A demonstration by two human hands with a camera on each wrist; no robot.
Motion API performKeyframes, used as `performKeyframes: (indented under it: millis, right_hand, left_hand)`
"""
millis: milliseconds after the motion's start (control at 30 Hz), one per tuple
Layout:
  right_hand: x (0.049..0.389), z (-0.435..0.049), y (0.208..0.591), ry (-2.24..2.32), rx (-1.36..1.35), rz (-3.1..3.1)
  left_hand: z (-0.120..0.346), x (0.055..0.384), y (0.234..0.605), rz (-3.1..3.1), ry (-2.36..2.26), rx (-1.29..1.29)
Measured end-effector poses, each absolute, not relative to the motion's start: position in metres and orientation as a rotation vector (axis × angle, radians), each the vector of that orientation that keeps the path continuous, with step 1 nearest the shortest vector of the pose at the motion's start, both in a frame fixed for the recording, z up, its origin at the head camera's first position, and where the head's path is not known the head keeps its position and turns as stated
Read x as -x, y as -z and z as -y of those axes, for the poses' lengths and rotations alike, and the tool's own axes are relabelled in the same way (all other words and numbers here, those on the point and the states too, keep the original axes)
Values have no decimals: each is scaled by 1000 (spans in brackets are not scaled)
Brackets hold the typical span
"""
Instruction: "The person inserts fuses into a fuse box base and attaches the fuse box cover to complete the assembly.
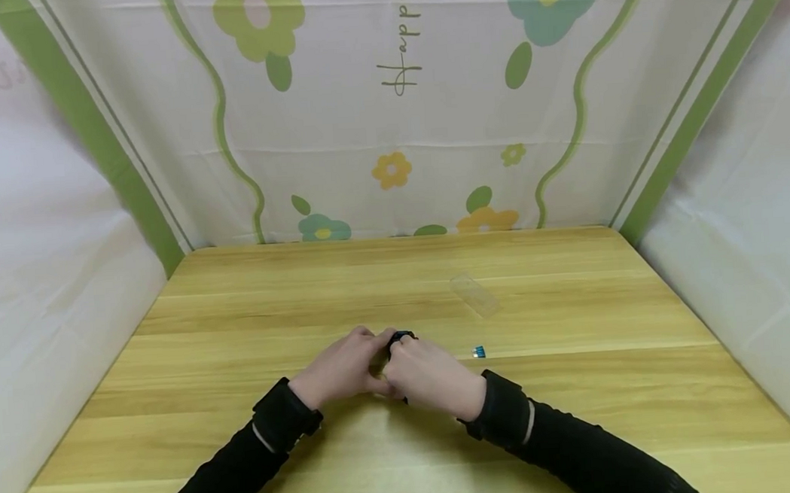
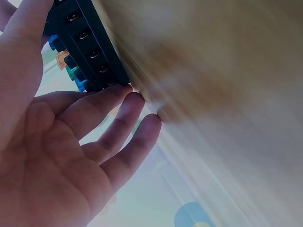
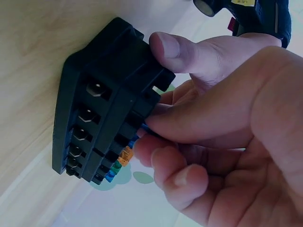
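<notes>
A black fuse block (image 3: 102,104) with metal terminals along its side stands tilted on the table. My left hand (image 1: 344,364) grips it by its ends, the thumb (image 3: 168,47) at the near end and fingertips (image 2: 120,89) at the other. Blue, orange (image 3: 125,156) and green blade fuses sit in a row along the block. At the near end of that row, my right hand (image 1: 435,376) pinches a small blade fuse against the block; the fingers mostly hide it, with a blue edge showing. From the head view the hands cover most of the block (image 1: 401,338).
Right of the hands, small blue pieces (image 1: 479,352) lie on the wooden table (image 1: 568,417). A clear plastic cover (image 1: 476,296) lies farther back. White patterned cloth (image 1: 346,114) walls in the table at the back and sides.
</notes>
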State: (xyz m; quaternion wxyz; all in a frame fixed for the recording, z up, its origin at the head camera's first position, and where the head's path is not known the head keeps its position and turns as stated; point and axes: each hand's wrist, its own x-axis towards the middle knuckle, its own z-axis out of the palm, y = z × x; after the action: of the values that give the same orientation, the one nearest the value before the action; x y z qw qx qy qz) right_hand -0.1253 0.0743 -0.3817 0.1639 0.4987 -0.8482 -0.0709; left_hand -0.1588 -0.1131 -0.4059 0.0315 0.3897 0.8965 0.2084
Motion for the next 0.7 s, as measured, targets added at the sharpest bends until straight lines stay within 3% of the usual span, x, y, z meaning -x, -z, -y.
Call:
performKeyframes:
  millis: [233,533,700]
  right_hand:
    - [132,-77,378,59,-1485,2504]
    - [154,-97,369,-629,-1625,2786]
    - [157,-98,365,-681,-1606,2827]
  left_hand:
    - [113,157,403,-2759,-652,-1164]
    - [114,156,405,-2737,-585,-1116]
    - [116,156,405,-2740,-567,-1087]
